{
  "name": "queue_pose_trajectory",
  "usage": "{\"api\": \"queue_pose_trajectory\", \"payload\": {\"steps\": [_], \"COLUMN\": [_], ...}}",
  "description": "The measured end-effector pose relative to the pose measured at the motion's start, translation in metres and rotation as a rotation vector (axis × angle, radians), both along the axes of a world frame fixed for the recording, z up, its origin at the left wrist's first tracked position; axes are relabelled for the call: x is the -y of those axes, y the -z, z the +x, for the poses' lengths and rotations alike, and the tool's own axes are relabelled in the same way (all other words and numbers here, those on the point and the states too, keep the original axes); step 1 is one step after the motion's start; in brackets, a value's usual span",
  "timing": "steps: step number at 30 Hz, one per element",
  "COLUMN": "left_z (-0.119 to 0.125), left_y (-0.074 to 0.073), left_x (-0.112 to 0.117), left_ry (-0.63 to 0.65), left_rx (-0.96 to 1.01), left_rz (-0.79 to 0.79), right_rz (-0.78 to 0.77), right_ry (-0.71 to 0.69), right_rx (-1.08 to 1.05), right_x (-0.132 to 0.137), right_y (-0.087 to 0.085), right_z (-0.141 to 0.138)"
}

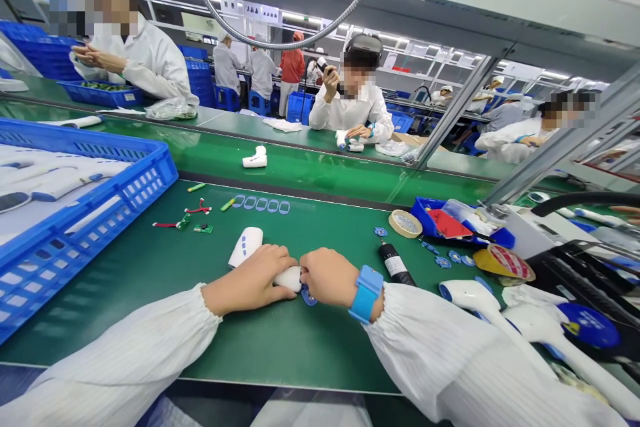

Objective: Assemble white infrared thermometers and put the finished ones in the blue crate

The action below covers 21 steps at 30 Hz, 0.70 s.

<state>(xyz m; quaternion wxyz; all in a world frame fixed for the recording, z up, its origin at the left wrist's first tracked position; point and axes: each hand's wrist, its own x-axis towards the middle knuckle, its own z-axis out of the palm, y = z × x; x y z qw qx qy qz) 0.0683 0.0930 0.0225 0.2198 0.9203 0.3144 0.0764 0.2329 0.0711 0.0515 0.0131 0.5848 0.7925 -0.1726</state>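
A white plastic handheld device shell (pixel 246 245) lies on the green mat (pixel 280 340) in front of me. My left hand (pixel 255 278) is closed over its lower end. My right hand (pixel 325 275), with a blue wrist strap (pixel 366 293), is pinched against the same end; a small blue ring-shaped piece (pixel 309 297) shows just under its fingers. What the right fingers grip is hidden. A row of blue ring pieces (pixel 261 204) lies farther back on the mat.
A blue crate (pixel 115 207) with white parts stands at the left. Small wired circuit parts (pixel 186 216) lie near it. To the right are a black cylinder (pixel 395 264), a tape roll (pixel 405 223), a blue tray (pixel 425 213) and white shells (pixel 480 303). Workers sit across the conveyor (pixel 310 170).
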Motion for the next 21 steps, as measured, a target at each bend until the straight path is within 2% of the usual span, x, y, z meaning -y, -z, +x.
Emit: {"api": "queue_pose_trajectory", "payload": {"steps": [7, 11, 15, 17, 18, 19, 21], "left_z": [-0.001, -0.001, 0.0, 0.001, 0.001, 0.002, 0.002], "left_y": [0.004, 0.004, 0.006, 0.009, 0.01, 0.011, 0.011], "left_x": [0.005, 0.005, 0.003, 0.001, 0.0, -0.001, -0.002], "left_ry": [-0.024, -0.01, 0.003, 0.035, 0.046, 0.051, 0.047], "left_rx": [0.038, 0.05, -0.02, -0.064, -0.083, -0.102, -0.12], "left_rz": [0.05, 0.099, 0.176, 0.237, 0.261, 0.27, 0.263], "right_rz": [-0.116, -0.062, 0.009, 0.026, 0.038, 0.055, 0.201], "right_ry": [-0.018, -0.03, -0.072, -0.084, -0.111, -0.136, -0.23], "right_rx": [-0.17, -0.111, 0.017, 0.143, 0.121, 0.062, -0.175], "right_x": [0.0, 0.007, 0.011, 0.008, 0.006, 0.003, -0.001], "right_y": [0.015, 0.01, 0.005, 0.014, 0.021, 0.031, 0.052], "right_z": [0.022, 0.008, -0.006, -0.002, 0.003, 0.009, 0.019]}}
